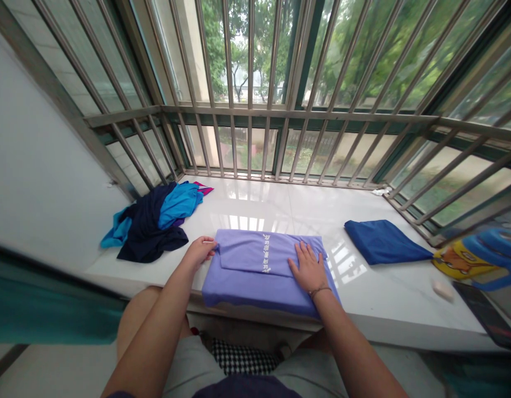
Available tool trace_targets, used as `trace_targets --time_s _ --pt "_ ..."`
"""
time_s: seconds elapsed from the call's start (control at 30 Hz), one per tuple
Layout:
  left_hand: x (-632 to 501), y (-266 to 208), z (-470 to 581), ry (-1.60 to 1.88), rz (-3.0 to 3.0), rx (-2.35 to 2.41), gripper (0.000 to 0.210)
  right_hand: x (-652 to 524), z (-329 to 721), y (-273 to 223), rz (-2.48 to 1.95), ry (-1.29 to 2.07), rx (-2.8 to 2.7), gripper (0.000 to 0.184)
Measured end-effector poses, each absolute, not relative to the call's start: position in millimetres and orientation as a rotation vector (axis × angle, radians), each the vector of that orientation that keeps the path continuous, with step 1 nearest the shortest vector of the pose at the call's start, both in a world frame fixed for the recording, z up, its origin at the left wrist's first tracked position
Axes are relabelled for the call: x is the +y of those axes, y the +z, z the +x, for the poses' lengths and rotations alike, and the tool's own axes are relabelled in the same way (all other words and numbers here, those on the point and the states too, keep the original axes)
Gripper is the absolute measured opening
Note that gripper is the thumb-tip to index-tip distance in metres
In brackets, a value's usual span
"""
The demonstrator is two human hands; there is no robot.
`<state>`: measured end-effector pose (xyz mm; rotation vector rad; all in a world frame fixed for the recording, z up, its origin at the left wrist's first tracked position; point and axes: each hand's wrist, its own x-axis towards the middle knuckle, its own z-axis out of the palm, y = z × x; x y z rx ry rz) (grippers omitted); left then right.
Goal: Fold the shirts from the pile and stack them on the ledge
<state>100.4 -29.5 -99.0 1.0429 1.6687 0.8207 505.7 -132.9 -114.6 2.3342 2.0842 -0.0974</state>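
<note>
Purple shirt [242, 290] lying longways along the sill's [255, 204] front edge, draping over it a bit
Left hand [200, 252] seems to be pinching its left end, right hand's [310, 270] spread flat near the other, so neither's nearer

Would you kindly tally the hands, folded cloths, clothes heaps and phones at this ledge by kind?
Hands: 2 (left hand, right hand)
Folded cloths: 2 (purple cloth, blue cloth)
Clothes heaps: 1 (heap)
Phones: 1 (phone)
Total: 6
</note>
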Motion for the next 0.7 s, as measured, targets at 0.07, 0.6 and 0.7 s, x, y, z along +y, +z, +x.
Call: trace_targets --time_s 0.07,0.6,0.7 --pt "-28 -98 100 0.785 1.049 1.697 0.036 -133 505 -114 2.33 -0.1 2.078 0.072" --pt "-56 -96 98 0.464 1.732 2.027 0.021 -133 505 -113 2.334 -0.089 2.08 0.07" --pt "-53 -96 95 0.501 1.722 2.012 0.024 -133 505 -111 2.331 -0.106 2.084 0.071"
